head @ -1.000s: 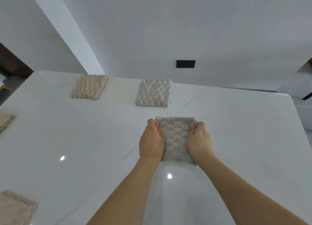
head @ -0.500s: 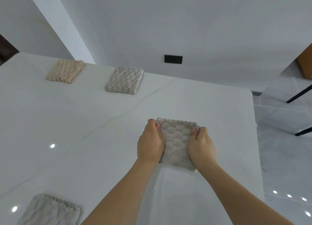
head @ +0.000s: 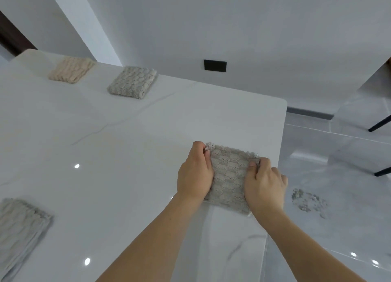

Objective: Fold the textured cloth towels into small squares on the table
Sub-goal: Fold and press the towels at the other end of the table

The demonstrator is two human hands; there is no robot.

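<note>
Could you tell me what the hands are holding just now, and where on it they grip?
Both hands hold the folded grey towel: left hand at its left edge, right hand at its right.

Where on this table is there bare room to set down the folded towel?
Both hands, left and right, grip the grey towel near the table's right edge. Bare stretch: middle, between the far grey towel, beige towel and near-left towel. Tight by the right edge.
</note>
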